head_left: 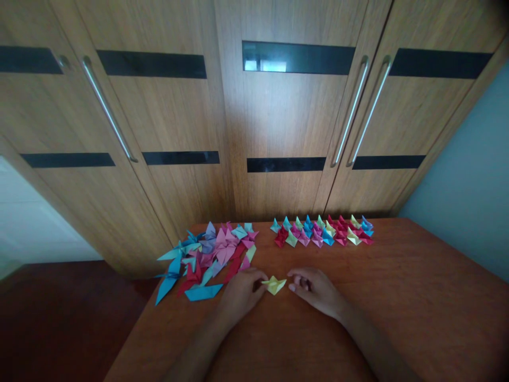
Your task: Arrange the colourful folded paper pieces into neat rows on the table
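Note:
A small yellow origami boat [274,285] is just above or on the wooden table in front of me. My left hand [248,286] pinches its left tip between thumb and fingers. Close to the boat's right tip is my right hand [312,286], fingers loosely curled and apart, with a small gap to the paper. Beyond my left hand spreads a loose pile of folded paper pieces [225,245] in blue, pink, red and lilac. Several small origami boats [304,237] stand in rows farther back, in red, pink, blue, green and yellow.
The reddish-brown table [382,318] runs back to a wooden wardrobe [274,116] with long metal handles and dark strips. A blue paper piece [203,292] lies at the pile's front, near my left wrist. The table's left edge drops to a dark floor [67,318].

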A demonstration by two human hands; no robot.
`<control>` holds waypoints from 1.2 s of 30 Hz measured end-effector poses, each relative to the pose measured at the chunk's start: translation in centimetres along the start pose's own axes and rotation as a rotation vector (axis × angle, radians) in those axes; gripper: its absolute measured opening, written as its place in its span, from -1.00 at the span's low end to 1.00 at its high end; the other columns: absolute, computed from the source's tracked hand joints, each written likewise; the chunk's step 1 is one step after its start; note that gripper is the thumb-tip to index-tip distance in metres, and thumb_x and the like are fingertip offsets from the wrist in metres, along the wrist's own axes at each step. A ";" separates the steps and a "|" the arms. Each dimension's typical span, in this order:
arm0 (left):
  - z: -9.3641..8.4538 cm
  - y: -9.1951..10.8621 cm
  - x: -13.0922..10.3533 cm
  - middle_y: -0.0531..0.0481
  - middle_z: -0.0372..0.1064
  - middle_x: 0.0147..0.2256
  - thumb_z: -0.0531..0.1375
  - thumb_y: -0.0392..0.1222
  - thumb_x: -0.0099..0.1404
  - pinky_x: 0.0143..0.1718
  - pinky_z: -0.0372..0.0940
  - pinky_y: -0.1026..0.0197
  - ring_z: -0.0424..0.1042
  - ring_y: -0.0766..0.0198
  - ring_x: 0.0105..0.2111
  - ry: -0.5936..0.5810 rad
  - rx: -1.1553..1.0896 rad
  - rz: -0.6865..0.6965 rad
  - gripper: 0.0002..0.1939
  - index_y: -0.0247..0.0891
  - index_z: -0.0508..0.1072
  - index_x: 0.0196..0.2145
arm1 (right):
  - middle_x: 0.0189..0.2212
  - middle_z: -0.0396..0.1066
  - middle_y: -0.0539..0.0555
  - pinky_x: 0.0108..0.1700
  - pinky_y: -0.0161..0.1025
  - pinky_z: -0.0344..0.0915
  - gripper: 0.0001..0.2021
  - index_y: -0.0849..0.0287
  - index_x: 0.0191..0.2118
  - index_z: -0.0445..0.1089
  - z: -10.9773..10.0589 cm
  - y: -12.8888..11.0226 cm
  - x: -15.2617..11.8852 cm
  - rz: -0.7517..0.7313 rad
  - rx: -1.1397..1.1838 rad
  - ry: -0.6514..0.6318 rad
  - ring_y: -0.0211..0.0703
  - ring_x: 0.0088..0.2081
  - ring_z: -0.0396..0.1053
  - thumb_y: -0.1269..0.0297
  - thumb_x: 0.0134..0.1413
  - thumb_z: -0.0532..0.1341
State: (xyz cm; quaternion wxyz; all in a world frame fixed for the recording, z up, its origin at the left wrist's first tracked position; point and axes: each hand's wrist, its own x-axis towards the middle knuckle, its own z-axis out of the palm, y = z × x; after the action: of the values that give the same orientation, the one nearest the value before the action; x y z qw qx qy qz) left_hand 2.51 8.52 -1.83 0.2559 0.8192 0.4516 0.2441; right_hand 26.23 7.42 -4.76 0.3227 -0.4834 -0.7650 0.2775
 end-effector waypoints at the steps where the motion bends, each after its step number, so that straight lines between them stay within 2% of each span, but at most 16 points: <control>1: 0.1 0.1 0.0 -0.02 0.46 -0.32 0.11 -0.29 0.19 -0.29 0.23 0.26 0.39 0.23 -0.30 0.005 -0.015 0.005 -0.85 -0.19 0.49 -0.36 | -0.46 0.44 -0.02 -0.43 -0.38 0.22 -0.75 0.11 -0.19 0.42 0.2 -0.2 0.0 -0.016 0.008 -0.018 -0.30 -0.50 0.32 0.14 0.02 0.17; 7: 0.6 0.8 0.0 -0.01 0.42 -0.36 0.12 -0.27 0.20 -0.35 0.21 0.28 0.36 0.27 -0.38 0.074 -0.122 0.041 -0.86 -0.21 0.50 -0.35 | -0.52 0.39 -0.04 -0.46 -0.41 0.18 -0.85 0.12 -0.32 0.44 0.9 -1.5 -0.3 -0.044 0.021 -0.002 -0.32 -0.51 0.29 0.21 0.03 0.17; 14: 1.1 1.4 0.2 -0.06 0.41 -0.38 0.18 -0.16 0.18 -0.38 0.23 0.28 0.35 0.25 -0.39 0.166 -0.391 0.018 -0.85 -0.25 0.52 -0.40 | -0.53 0.41 -0.02 -0.46 -0.38 0.18 -0.80 0.11 -0.41 0.44 0.6 -3.1 -0.4 -0.032 0.065 0.077 -0.29 -0.50 0.30 0.16 0.08 0.13; 22: 2.3 1.2 0.2 -0.05 0.43 -0.34 0.16 -0.06 0.22 -0.29 0.25 0.25 0.39 0.22 -0.32 0.190 -0.507 -0.054 -0.78 -0.23 0.53 -0.36 | -0.58 0.36 -0.03 -0.47 -0.38 0.20 -0.78 0.17 -0.44 0.43 0.6 -1.9 -0.1 0.131 0.326 0.132 -0.29 -0.52 0.28 0.11 0.01 0.20; 25: 2.7 1.1 0.2 -0.03 0.43 -0.40 0.13 -0.01 0.23 -0.38 0.23 0.27 0.37 0.25 -0.41 0.195 -0.545 -0.113 -0.72 -0.26 0.51 -0.39 | -0.57 0.36 -0.03 -0.46 -0.37 0.21 -0.77 0.17 -0.42 0.43 0.2 -1.5 -0.1 0.135 0.369 0.114 -0.29 -0.51 0.29 0.10 0.00 0.20; 27: 2.9 1.2 0.2 -0.02 0.43 -0.43 0.09 0.01 0.26 -0.45 0.21 0.29 0.32 0.30 -0.49 0.186 -0.577 -0.164 -0.67 -0.28 0.51 -0.35 | -0.57 0.37 -0.02 -0.44 -0.35 0.23 -0.75 0.18 -0.41 0.43 -0.6 -1.1 0.0 0.137 0.369 0.151 -0.27 -0.51 0.30 0.08 0.00 0.21; 29: 3.0 1.2 0.2 -0.03 0.45 -0.43 0.06 0.03 0.28 -0.48 0.20 0.29 0.29 0.32 -0.53 0.171 -0.613 -0.186 -0.65 -0.29 0.50 -0.31 | -0.57 0.38 -0.01 -0.42 -0.33 0.25 -0.74 0.18 -0.41 0.43 -2.3 -0.4 0.0 0.147 0.339 0.264 -0.26 -0.50 0.31 0.06 -0.01 0.21; 31: 3.0 1.2 0.1 -0.03 0.45 -0.43 0.05 0.04 0.28 -0.48 0.20 0.29 0.29 0.32 -0.54 0.158 -0.637 -0.186 -0.64 -0.29 0.49 -0.29 | -0.53 0.41 0.01 -0.40 -0.32 0.26 -0.74 0.18 -0.41 0.43 -4.7 1.0 0.1 0.156 0.285 0.440 -0.23 -0.48 0.33 0.06 -0.02 0.21; 33: 3.0 1.2 0.1 -0.02 0.44 -0.45 0.05 0.04 0.28 -0.48 0.19 0.29 0.29 0.32 -0.54 0.145 -0.638 -0.179 -0.64 -0.29 0.49 -0.30 | -0.48 0.44 0.05 -0.36 -0.29 0.28 -0.71 0.20 -0.35 0.44 -7.7 3.0 0.0 0.192 0.221 0.638 -0.20 -0.44 0.35 0.05 -0.05 0.22; 36: 3.2 1.1 0.0 -0.01 0.43 -0.48 0.04 0.04 0.28 -0.48 0.18 0.29 0.29 0.31 -0.54 0.121 -0.623 -0.170 -0.63 -0.29 0.48 -0.35 | -0.46 0.46 0.13 -0.43 -0.27 0.26 -0.59 0.26 -0.30 0.45 -12.3 7.1 -0.6 0.292 0.052 0.937 -0.16 -0.47 0.35 -0.03 -0.10 0.21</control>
State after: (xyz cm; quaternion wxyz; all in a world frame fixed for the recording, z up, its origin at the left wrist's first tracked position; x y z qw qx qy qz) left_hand 5.22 7.40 -3.51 0.4863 0.6449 0.4365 0.3964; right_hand 39.81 10.91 -2.27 0.6018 -0.6501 -0.4547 0.0918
